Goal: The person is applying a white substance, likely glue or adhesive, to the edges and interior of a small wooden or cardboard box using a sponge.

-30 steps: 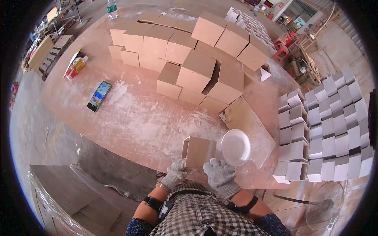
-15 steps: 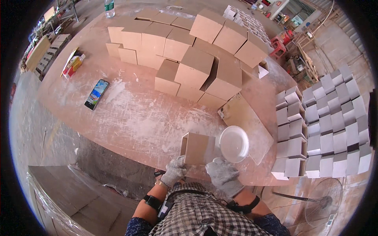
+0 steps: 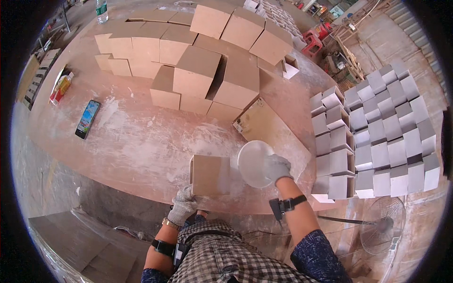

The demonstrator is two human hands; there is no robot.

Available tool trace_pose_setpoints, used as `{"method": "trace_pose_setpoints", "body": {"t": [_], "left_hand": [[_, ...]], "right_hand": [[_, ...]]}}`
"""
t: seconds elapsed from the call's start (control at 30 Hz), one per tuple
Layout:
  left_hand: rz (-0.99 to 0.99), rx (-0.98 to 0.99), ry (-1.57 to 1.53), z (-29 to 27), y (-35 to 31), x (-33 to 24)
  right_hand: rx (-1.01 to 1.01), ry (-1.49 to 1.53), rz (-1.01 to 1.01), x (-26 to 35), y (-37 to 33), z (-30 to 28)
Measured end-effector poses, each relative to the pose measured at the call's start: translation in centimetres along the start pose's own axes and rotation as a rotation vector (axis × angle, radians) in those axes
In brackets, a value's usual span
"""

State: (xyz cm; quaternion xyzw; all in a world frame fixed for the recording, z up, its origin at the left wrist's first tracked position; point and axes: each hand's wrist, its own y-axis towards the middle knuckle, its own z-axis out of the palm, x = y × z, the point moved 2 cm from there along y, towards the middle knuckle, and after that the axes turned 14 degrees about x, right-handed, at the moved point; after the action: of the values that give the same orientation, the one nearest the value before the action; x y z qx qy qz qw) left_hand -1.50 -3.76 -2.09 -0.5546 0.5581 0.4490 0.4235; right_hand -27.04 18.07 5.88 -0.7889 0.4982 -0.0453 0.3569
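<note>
While our left hand (image 3: 183,206) grasps the small box (image 3: 211,175) by its near-left corner, our right hand (image 3: 277,168) touches the white bowl (image 3: 254,164), its closure unclear. Beyond our grip, brown boxes (image 3: 194,81) stand stacked; this one seems unfinished.

Over on the left, a phone (image 3: 88,119) is glowing on the dusty tabletop (image 3: 141,155), a red-and-yellow packet (image 3: 61,88) is lying near it, and a green-labelled bottle (image 3: 101,12) is standing farther back! Beyond, a red stool (image 3: 312,45) is showing, while a round fan (image 3: 383,224) is standing lower right!
</note>
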Motion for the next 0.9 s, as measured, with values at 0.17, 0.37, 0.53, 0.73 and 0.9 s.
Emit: {"method": "trace_pose_setpoints", "body": {"t": [0.17, 0.37, 0.53, 0.73, 0.9], "left_hand": [[0.057, -0.027, -0.002, 0.2, 0.4, -0.6], [0.054, -0.034, 0.054, 0.0, 0.0, -0.4], [0.057, -0.024, -0.186, 1.1, -0.2, 2.3], [0.017, 0.019, -0.037, 0.1, 0.0, -0.1], [0.008, -0.021, 0.031, -0.2, 0.2, -1.5]], "right_hand": [[0.038, -0.048, 0.039, 1.9, 2.4, 1.4], [-0.015, -0.447, -0.274, -3.3, -0.7, 1.3], [-0.334, -0.032, -0.488, -8.0, -3.5, 2.3], [-0.466, -0.117, -0.701, -6.0, -3.5, 2.3], [-0.434, -0.16, -0.699, -5.8, -2.3, 2.9]]}}
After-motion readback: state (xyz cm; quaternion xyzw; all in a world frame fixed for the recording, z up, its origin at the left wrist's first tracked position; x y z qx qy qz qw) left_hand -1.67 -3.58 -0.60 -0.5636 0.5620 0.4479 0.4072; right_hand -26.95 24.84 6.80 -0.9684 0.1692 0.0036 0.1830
